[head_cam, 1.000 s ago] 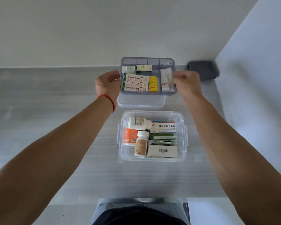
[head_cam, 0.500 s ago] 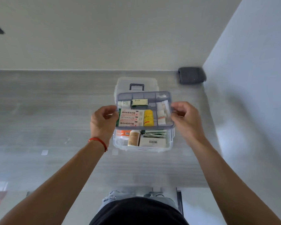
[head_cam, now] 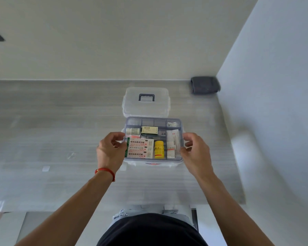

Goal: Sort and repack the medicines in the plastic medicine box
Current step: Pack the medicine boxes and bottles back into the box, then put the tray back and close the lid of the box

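The grey divided tray (head_cam: pixel 154 119) sits level on top of the clear medicine box (head_cam: pixel 130 163), which it almost fully hides. My left hand (head_cam: pixel 109 152) grips the tray's left edge and my right hand (head_cam: pixel 196 153) grips its right edge. In the tray lie white-and-red plaster boxes (head_cam: pixel 140 148), a yellow bottle (head_cam: pixel 159 149), a small beige-green carton (head_cam: pixel 149 130), a white bottle (head_cam: pixel 132 130) and white sachets (head_cam: pixel 172 143). The clear lid (head_cam: pixel 160 105) with its dark handle (head_cam: pixel 146 97) lies just behind the box.
A folded dark grey cloth (head_cam: pixel 205 85) lies in the far right corner of the grey table (head_cam: pixel 60 132), against the wall. The white wall runs along the table's right side. The table's front edge is near my waist.
Both hands carried the tray from above the lid toward me and lowered it onto the open box, covering the medicines inside. The lid behind came into view.
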`<action>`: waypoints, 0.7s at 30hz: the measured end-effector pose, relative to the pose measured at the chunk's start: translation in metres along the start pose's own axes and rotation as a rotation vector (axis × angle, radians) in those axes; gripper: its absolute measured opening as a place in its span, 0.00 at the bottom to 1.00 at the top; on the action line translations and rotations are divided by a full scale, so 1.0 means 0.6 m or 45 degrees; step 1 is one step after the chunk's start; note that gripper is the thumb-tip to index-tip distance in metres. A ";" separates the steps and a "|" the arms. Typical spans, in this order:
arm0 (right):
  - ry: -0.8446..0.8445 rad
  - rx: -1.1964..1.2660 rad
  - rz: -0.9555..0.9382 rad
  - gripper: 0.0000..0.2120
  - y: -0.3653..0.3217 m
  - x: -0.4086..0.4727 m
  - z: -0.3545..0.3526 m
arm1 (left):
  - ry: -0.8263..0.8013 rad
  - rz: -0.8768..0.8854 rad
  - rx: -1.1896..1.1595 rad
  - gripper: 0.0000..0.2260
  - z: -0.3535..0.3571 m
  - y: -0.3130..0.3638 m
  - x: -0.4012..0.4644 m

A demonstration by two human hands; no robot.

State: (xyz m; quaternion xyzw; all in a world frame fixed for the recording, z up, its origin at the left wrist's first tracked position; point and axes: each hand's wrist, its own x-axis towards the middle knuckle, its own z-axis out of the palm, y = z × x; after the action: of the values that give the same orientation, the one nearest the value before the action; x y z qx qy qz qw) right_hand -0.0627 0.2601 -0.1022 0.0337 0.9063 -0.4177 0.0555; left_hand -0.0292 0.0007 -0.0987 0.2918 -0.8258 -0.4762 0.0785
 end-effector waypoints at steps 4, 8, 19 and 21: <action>0.031 -0.079 -0.010 0.15 -0.003 0.005 0.003 | -0.026 0.006 0.049 0.08 -0.003 -0.007 0.016; 0.016 -0.033 0.084 0.17 0.000 0.024 0.008 | -0.069 -0.090 0.015 0.11 -0.001 -0.010 0.031; -0.175 -0.059 0.188 0.20 -0.061 0.175 0.004 | -0.410 -0.326 -0.139 0.12 0.011 0.043 0.192; -0.247 -0.098 0.207 0.19 -0.080 0.226 0.020 | -0.484 -0.396 -0.083 0.21 0.027 0.052 0.238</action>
State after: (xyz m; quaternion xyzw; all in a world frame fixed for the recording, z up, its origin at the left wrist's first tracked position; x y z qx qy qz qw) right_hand -0.2016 0.2218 -0.0913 0.0645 0.9063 -0.3780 0.1778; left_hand -0.1652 -0.0552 -0.1026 0.3180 -0.7550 -0.5553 -0.1430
